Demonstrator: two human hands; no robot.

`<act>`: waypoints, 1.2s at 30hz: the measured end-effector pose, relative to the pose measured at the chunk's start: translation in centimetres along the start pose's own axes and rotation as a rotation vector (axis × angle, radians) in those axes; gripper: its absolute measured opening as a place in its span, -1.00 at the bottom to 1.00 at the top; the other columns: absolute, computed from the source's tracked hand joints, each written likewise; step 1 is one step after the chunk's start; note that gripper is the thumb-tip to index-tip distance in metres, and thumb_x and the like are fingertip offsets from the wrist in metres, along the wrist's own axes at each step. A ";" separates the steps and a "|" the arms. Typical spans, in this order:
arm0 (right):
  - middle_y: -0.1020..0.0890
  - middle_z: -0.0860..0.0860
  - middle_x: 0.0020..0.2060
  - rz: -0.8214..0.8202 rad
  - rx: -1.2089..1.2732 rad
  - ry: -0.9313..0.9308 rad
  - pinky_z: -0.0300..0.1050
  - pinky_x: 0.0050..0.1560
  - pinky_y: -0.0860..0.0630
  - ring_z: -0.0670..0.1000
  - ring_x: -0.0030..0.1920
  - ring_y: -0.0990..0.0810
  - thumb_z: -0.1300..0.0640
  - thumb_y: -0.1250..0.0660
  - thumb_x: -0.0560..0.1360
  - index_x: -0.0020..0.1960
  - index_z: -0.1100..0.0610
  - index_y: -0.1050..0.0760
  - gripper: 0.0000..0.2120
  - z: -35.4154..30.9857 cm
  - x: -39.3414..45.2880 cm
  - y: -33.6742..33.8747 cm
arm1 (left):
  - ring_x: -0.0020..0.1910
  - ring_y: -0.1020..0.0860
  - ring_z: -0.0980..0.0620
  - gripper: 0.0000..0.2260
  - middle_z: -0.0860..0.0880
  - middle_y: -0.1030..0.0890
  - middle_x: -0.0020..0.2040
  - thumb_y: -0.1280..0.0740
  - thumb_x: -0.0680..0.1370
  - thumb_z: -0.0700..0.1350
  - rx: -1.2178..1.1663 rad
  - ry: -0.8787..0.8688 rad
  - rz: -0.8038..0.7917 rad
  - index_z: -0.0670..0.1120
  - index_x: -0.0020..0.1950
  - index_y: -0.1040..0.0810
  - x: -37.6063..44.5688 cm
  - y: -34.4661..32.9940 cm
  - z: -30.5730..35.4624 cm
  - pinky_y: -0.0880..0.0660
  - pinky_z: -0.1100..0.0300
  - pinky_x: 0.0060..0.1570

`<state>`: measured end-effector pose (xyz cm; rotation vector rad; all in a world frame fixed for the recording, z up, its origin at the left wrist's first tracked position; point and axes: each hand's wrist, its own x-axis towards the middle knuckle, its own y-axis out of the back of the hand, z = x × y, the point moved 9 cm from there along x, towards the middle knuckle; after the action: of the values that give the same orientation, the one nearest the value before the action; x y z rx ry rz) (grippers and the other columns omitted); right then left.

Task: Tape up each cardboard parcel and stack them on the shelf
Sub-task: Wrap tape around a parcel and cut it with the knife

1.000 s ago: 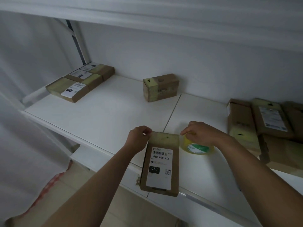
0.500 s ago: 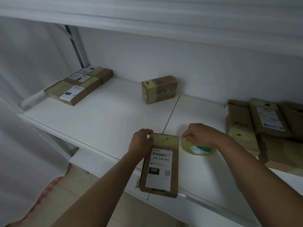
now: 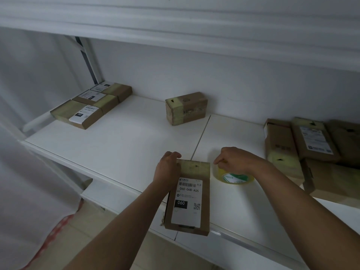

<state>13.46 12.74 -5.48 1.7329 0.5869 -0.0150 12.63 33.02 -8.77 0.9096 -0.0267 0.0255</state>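
Note:
A flat cardboard parcel (image 3: 191, 193) with a white label reading 060 lies at the front edge of the white shelf (image 3: 124, 145), its near end hanging over the edge. Yellowish tape covers its far end. My left hand (image 3: 168, 168) grips the parcel's far left corner. My right hand (image 3: 235, 159) sits on top of a yellow tape roll (image 3: 234, 178) just right of the parcel, fingers curled over the roll and partly hiding it.
Three taped flat parcels (image 3: 91, 106) lie in a row at the far left. One taped box (image 3: 186, 108) stands near the back wall. A pile of several parcels (image 3: 311, 151) fills the right side. An upper shelf overhangs above.
My left hand has slid a little further onto the parcel's far left corner. The right hand stays on the tape roll. The view has shifted slightly.

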 end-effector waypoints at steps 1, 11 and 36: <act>-0.41 -0.30 -0.21 0.004 0.000 0.008 -0.15 0.04 -0.47 -0.09 0.02 -0.52 0.11 -0.20 0.62 0.23 0.02 -0.63 -0.71 -0.1 0.0 0.1 | 0.15 -0.57 -0.05 -0.71 -0.08 -0.51 0.32 -0.22 0.64 -0.22 0.012 0.003 -0.002 -0.12 0.35 -0.51 0.1 0.0 0.0 -0.49 0.17 0.07; -0.62 0.04 0.00 -0.023 -0.021 -0.031 0.11 0.15 -0.54 0.11 0.09 -0.61 0.10 -0.19 0.60 0.13 0.18 -0.64 -0.70 0.1 -0.2 -0.1 | 0.11 -0.56 -0.08 -0.70 -0.10 -0.50 0.25 -0.16 0.63 -0.27 0.107 0.034 -0.053 -0.14 0.34 -0.49 0.5 -0.5 0.5 -0.48 0.15 0.03; -0.51 -0.04 0.01 0.032 -0.094 -0.036 0.04 0.07 -0.52 0.03 0.01 -0.56 -0.04 -0.12 0.60 0.09 -0.06 -0.64 -0.69 0.9 0.1 -0.6 | 0.61 -0.01 -0.08 -0.52 -0.13 -0.06 0.63 0.00 0.71 -0.04 0.225 -0.229 -0.273 -0.17 0.62 -0.06 0.2 -6.2 4.7 0.03 0.01 0.55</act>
<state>13.59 12.09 -6.32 1.6476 0.5257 0.0036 12.95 25.51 -10.81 1.1309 -0.1141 -0.3356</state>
